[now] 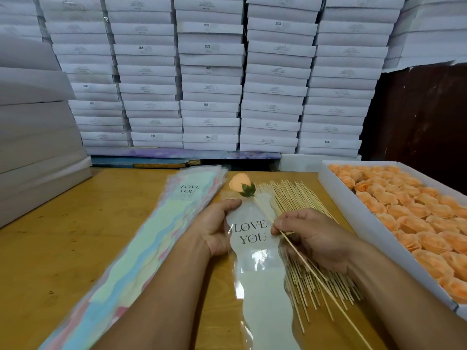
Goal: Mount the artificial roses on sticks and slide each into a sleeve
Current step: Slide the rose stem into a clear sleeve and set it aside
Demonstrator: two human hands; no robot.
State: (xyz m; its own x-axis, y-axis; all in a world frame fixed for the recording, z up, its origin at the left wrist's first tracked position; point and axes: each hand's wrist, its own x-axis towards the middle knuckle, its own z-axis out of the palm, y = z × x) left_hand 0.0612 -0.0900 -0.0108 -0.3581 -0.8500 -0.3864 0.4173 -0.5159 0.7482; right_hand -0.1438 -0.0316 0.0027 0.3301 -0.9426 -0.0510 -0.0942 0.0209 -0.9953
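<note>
Two forearms reach in from the near edge over a wooden table (75, 236). Right hand (310, 238) pinches a thin stick (303, 258) between thumb and fingertips; its far end carries a peach rose (240, 184) with a green calyx. Left hand (214, 228) curls round the left edge of a clear "LOVE YOU" sleeve (255, 248) lying under the stick. Loose sticks (290, 198) lie just right, a pile of pastel sleeves (161, 238) left, and a white tray of peach rose heads (336, 190) far right. White boxes (209, 72) are stacked behind.
</note>
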